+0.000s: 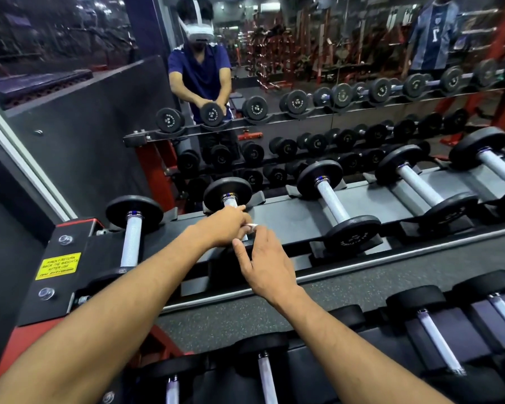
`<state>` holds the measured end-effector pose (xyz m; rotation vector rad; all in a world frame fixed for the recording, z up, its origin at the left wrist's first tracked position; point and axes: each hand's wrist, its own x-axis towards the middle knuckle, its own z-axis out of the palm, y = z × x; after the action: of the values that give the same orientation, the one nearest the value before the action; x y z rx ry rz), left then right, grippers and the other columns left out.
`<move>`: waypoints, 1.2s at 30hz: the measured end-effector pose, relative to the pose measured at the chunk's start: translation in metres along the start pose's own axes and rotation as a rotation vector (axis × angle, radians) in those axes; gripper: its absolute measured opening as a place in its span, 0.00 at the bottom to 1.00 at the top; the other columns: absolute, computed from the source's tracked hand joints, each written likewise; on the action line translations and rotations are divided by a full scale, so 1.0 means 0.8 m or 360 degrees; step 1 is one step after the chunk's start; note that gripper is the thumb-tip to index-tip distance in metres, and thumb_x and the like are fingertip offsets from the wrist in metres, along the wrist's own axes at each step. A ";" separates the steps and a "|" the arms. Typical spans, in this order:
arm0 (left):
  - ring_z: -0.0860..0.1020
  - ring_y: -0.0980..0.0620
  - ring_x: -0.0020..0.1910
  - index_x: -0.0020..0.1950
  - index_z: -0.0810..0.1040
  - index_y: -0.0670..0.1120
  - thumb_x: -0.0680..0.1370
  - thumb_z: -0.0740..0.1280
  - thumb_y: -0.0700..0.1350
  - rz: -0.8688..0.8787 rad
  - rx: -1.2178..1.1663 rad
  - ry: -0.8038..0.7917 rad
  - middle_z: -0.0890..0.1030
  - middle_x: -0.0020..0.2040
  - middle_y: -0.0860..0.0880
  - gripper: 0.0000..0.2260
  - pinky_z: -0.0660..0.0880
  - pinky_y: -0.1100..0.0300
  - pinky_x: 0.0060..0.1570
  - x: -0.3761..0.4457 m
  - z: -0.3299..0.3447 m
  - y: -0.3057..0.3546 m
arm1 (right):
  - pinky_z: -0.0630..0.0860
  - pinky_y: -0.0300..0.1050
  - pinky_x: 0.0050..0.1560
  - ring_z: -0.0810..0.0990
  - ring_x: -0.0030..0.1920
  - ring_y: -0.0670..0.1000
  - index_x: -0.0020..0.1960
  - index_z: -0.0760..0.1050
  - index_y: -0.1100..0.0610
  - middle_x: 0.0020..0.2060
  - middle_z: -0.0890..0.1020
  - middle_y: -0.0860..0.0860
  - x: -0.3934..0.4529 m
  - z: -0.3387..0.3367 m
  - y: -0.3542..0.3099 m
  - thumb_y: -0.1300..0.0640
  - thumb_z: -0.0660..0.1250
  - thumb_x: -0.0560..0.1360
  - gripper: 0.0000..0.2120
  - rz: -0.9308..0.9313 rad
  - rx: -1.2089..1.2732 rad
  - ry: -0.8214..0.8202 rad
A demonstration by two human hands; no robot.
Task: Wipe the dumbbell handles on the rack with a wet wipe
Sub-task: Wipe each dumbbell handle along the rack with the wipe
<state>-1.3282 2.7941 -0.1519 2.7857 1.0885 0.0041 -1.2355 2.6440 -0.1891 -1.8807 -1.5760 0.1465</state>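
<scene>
While the left hand (226,225) curls round the second handle (231,201) with the wipe (252,226) just showing (right hand (264,259) beside it, fingers loose, empty), I'd judge we're early: handles rightward look unwiped.

Both hands crowd the chrome handle of the second black round-plate dumbbell (227,194), so its grip is mostly covered. Left of the fingers (239,212) stands another chrome-handled black dumbbell (133,225); right of them a third (337,205). Bare grey rack shelf (286,220) lies between.
</scene>
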 end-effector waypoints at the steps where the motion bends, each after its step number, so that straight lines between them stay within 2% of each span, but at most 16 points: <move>1: 0.78 0.43 0.59 0.36 0.71 0.51 0.79 0.61 0.51 0.0028 0.0077 -0.0086 0.80 0.42 0.48 0.12 0.76 0.50 0.57 0.005 -0.005 -0.001 | 0.76 0.52 0.52 0.75 0.54 0.54 0.66 0.63 0.53 0.54 0.74 0.52 0.000 0.001 0.001 0.31 0.45 0.77 0.32 -0.0002 0.0006 0.0008; 3: 0.79 0.42 0.50 0.37 0.75 0.48 0.80 0.59 0.52 0.0049 0.0319 -0.0201 0.80 0.42 0.47 0.14 0.74 0.53 0.48 0.016 -0.022 0.004 | 0.76 0.53 0.53 0.75 0.54 0.54 0.67 0.63 0.53 0.54 0.75 0.52 0.000 0.001 0.002 0.30 0.45 0.76 0.32 -0.0001 0.0017 0.0008; 4: 0.79 0.41 0.49 0.40 0.77 0.47 0.82 0.57 0.52 0.0056 0.0461 -0.0243 0.80 0.44 0.45 0.16 0.73 0.54 0.47 0.021 -0.032 0.008 | 0.76 0.53 0.53 0.75 0.55 0.55 0.66 0.63 0.54 0.54 0.75 0.52 -0.001 0.002 0.001 0.30 0.44 0.76 0.32 -0.0002 0.0018 0.0003; 7: 0.79 0.40 0.53 0.51 0.82 0.43 0.83 0.53 0.55 0.0053 0.0756 -0.0415 0.83 0.52 0.42 0.22 0.75 0.51 0.53 0.031 -0.046 0.022 | 0.76 0.54 0.54 0.75 0.55 0.54 0.65 0.64 0.54 0.54 0.75 0.52 -0.001 0.001 0.001 0.30 0.44 0.76 0.32 0.0002 0.0039 0.0006; 11: 0.79 0.38 0.54 0.55 0.79 0.39 0.83 0.54 0.47 0.0106 0.0924 -0.0672 0.82 0.55 0.40 0.17 0.75 0.48 0.54 0.019 -0.036 0.044 | 0.76 0.54 0.53 0.74 0.54 0.54 0.61 0.65 0.54 0.53 0.74 0.52 -0.001 0.000 -0.001 0.30 0.43 0.76 0.32 -0.0004 0.0021 -0.0010; 14: 0.78 0.38 0.51 0.53 0.78 0.38 0.82 0.55 0.45 0.0143 0.0964 -0.0766 0.82 0.54 0.39 0.15 0.76 0.45 0.54 0.022 -0.035 0.050 | 0.76 0.53 0.50 0.74 0.52 0.53 0.60 0.65 0.54 0.52 0.74 0.51 -0.001 0.001 0.000 0.30 0.43 0.76 0.31 -0.0005 -0.0009 -0.0010; 16: 0.79 0.38 0.51 0.52 0.79 0.40 0.82 0.54 0.49 0.0128 0.0987 -0.0720 0.82 0.52 0.40 0.17 0.76 0.46 0.53 0.023 -0.041 0.046 | 0.76 0.53 0.51 0.74 0.51 0.53 0.60 0.65 0.54 0.52 0.73 0.51 -0.001 0.001 0.001 0.30 0.44 0.77 0.30 -0.0002 0.0002 0.0003; 19: 0.80 0.41 0.50 0.49 0.82 0.44 0.83 0.50 0.57 0.0157 0.0990 -0.0531 0.84 0.49 0.44 0.25 0.76 0.48 0.53 0.026 -0.050 0.031 | 0.76 0.53 0.52 0.75 0.53 0.53 0.66 0.64 0.54 0.53 0.74 0.51 -0.001 0.000 0.002 0.30 0.45 0.77 0.32 -0.0011 0.0012 0.0002; 21: 0.79 0.42 0.49 0.46 0.81 0.46 0.84 0.49 0.59 0.0185 0.0932 -0.0512 0.84 0.47 0.45 0.25 0.75 0.49 0.53 0.024 -0.049 0.022 | 0.77 0.53 0.52 0.75 0.53 0.53 0.67 0.64 0.55 0.54 0.74 0.51 -0.002 0.000 0.001 0.30 0.45 0.77 0.33 -0.0013 0.0012 -0.0002; 24: 0.79 0.43 0.46 0.40 0.74 0.50 0.84 0.55 0.55 0.0216 0.0730 -0.0589 0.82 0.42 0.47 0.17 0.71 0.55 0.45 0.015 -0.044 0.024 | 0.77 0.53 0.51 0.75 0.54 0.53 0.62 0.65 0.54 0.54 0.74 0.51 -0.003 0.000 -0.002 0.31 0.46 0.77 0.30 0.0003 0.0030 0.0001; 26: 0.78 0.46 0.45 0.44 0.78 0.48 0.83 0.60 0.50 0.0222 0.0493 -0.0591 0.80 0.43 0.49 0.12 0.69 0.57 0.44 0.007 -0.039 0.024 | 0.76 0.52 0.51 0.75 0.54 0.54 0.61 0.65 0.55 0.53 0.74 0.52 -0.002 -0.001 -0.002 0.31 0.47 0.77 0.29 0.0015 0.0016 -0.0006; 28: 0.77 0.49 0.46 0.55 0.82 0.46 0.81 0.64 0.46 0.0221 0.0315 -0.0565 0.82 0.48 0.48 0.09 0.71 0.57 0.46 -0.002 -0.037 0.020 | 0.75 0.51 0.51 0.74 0.55 0.55 0.62 0.65 0.56 0.54 0.74 0.53 -0.002 -0.002 -0.002 0.32 0.48 0.78 0.29 0.0008 0.0009 -0.0023; 31: 0.79 0.50 0.50 0.56 0.83 0.51 0.79 0.66 0.43 0.0205 0.0167 -0.0484 0.82 0.50 0.52 0.09 0.76 0.52 0.53 -0.010 -0.032 0.009 | 0.75 0.50 0.53 0.74 0.56 0.55 0.63 0.65 0.57 0.56 0.74 0.54 -0.002 -0.005 0.000 0.33 0.49 0.78 0.29 -0.0005 0.0021 -0.0052; 34: 0.78 0.47 0.51 0.50 0.80 0.52 0.79 0.64 0.45 0.0199 0.0290 -0.0322 0.77 0.52 0.53 0.05 0.76 0.46 0.52 -0.017 -0.031 0.005 | 0.75 0.50 0.53 0.75 0.55 0.55 0.62 0.65 0.56 0.55 0.74 0.53 -0.002 -0.006 0.001 0.32 0.48 0.79 0.29 -0.0013 0.0040 -0.0055; 36: 0.77 0.45 0.48 0.51 0.77 0.50 0.80 0.62 0.44 0.0113 0.0329 -0.0074 0.73 0.54 0.50 0.05 0.76 0.45 0.48 -0.023 -0.031 0.005 | 0.75 0.50 0.51 0.74 0.54 0.55 0.60 0.66 0.57 0.54 0.74 0.53 -0.001 -0.008 0.000 0.33 0.47 0.79 0.29 -0.0015 0.0000 -0.0075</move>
<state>-1.3400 2.7822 -0.1258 2.9884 1.0325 -0.1740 -1.2322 2.6406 -0.1845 -1.8825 -1.6163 0.1881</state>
